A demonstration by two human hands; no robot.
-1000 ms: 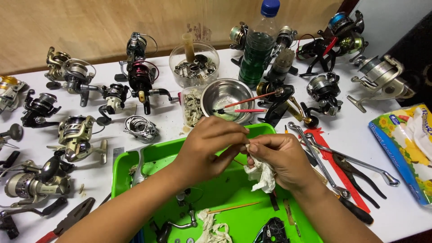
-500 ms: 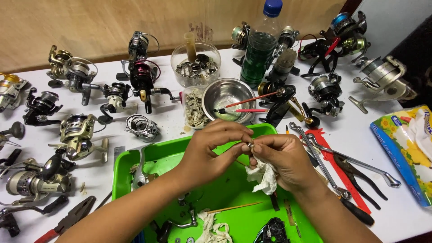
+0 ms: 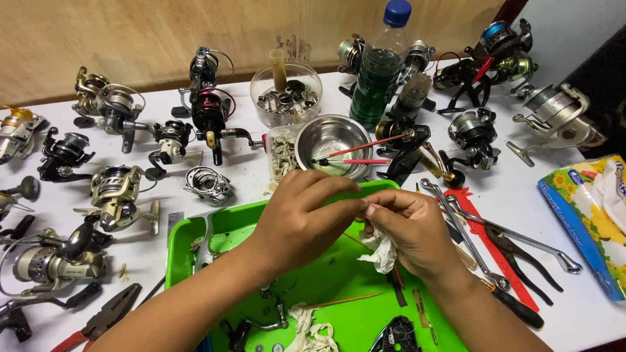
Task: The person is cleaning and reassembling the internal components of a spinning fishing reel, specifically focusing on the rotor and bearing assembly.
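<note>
White rag, crumpled, sits in my right hand, bunched under the palm with its tail hanging over the green tray. Both hands meet fingertip to fingertip above the tray's middle; the left hand pinches something small against the right hand's fingertips. I cannot tell what the part is, it's hidden between the fingers. Left grip: narrow pinch, closed on that hidden part. Right grip: closed on the rag, index and thumb also at the part.

Step, as I judge it: wiping or cleaning a small reel part with the rag, mid-way. Next move would call for turning the part in the pinch so the rag reaches another face, keeping it over the tray so a drop lands inside.

Inside the tray: more white rag scraps near the front edge, a thin wooden stick, a dark reel body, a metal handle piece on the left side.

Just behind the tray, a steel bowl with red-handled brushes resting in it, a clear tub of parts, a green bottle with a blue cap. Right of the tray: wrenches and pliers. Fishing reels are spread across the white tabletop. Tissue pack at far right.
</note>
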